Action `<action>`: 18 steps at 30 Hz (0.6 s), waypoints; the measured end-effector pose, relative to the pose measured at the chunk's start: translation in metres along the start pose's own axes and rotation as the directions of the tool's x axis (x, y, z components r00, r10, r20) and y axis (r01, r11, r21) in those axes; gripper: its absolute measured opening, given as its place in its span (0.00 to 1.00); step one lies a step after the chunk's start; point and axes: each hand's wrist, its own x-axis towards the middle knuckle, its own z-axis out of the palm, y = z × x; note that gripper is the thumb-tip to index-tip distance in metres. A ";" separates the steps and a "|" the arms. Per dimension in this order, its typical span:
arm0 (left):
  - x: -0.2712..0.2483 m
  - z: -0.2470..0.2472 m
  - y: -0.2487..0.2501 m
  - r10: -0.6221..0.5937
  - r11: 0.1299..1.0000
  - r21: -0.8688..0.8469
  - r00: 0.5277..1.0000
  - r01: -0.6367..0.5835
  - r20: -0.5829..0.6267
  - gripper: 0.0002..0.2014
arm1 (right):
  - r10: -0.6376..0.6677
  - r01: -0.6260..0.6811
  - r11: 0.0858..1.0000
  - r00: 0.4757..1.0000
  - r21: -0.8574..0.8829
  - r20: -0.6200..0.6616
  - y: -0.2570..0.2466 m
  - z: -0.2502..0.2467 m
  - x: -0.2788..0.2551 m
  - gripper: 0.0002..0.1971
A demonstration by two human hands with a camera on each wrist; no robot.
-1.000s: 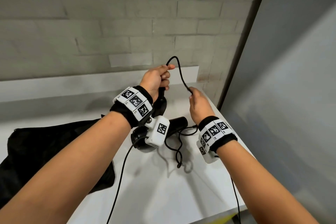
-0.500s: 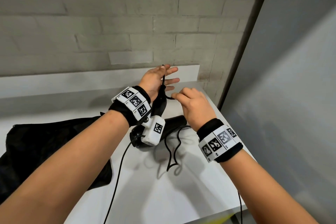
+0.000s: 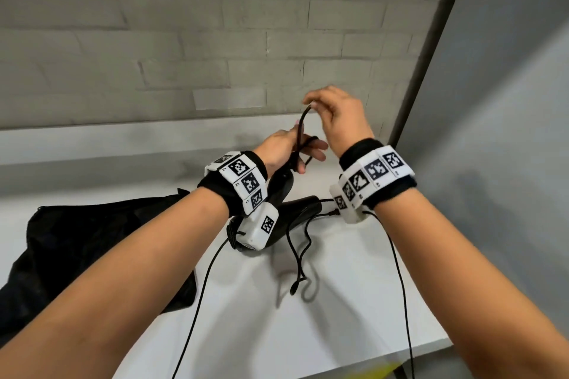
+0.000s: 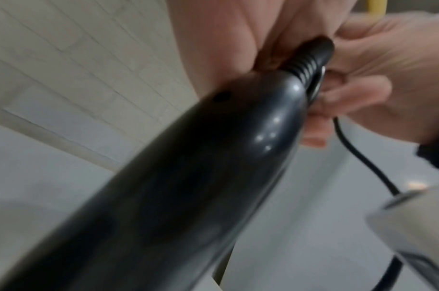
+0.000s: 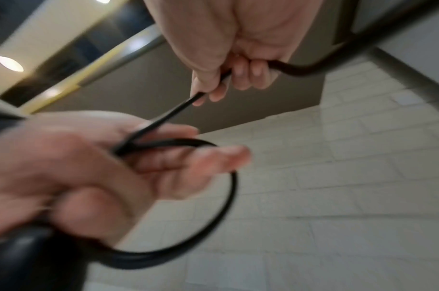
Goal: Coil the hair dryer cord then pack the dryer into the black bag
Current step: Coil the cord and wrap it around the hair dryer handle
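Observation:
The black hair dryer [image 3: 300,212] lies with its body on the white table [image 3: 308,332] and its handle [image 4: 188,177] raised. My left hand [image 3: 289,151] holds the handle's end, lower fingers curled round it. Its upper fingers [image 5: 188,163] point out straight with a loop of the black cord [image 5: 232,196] over them. Just above, my right hand [image 3: 335,120] pinches the cord [image 3: 301,126] between thumb and fingertips [image 5: 203,96] and holds it taut. More cord [image 3: 300,258] lies slack on the table. The black bag [image 3: 92,249] lies crumpled at the left.
A brick wall with a white ledge [image 3: 123,144] runs behind the table. A grey panel [image 3: 492,163] closes the right side. Thin black cables [image 3: 197,301] from my wrist cameras hang across the table and over its front edge [image 3: 385,357].
My right hand brought the cord to my left hand, then rose above it, drawing the cord up taut. A loop now lies over the left fingers; less slack cord lies on the table.

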 end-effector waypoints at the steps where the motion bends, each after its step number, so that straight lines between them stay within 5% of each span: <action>1: 0.000 0.000 0.000 -0.023 1.000 -0.014 0.999 0.023 0.036 0.32 | 0.054 -0.054 0.999 0.998 -0.005 0.014 0.008 -0.001 0.006 0.10; 8: -0.001 -0.013 -0.002 0.035 0.996 0.080 0.999 -0.035 -0.003 0.34 | 0.215 -0.216 0.976 0.975 0.002 0.056 0.040 0.001 -0.006 0.10; 13: -0.002 -0.014 -0.002 0.052 0.985 0.163 0.998 -0.055 0.021 0.13 | 0.278 -0.278 0.960 0.956 -0.014 0.096 0.039 0.007 -0.016 0.12; 18: -0.002 -0.015 -0.003 0.057 0.991 0.115 0.997 -0.062 0.042 0.14 | 0.206 -0.212 0.977 0.946 -0.002 0.251 0.032 0.006 -0.019 0.16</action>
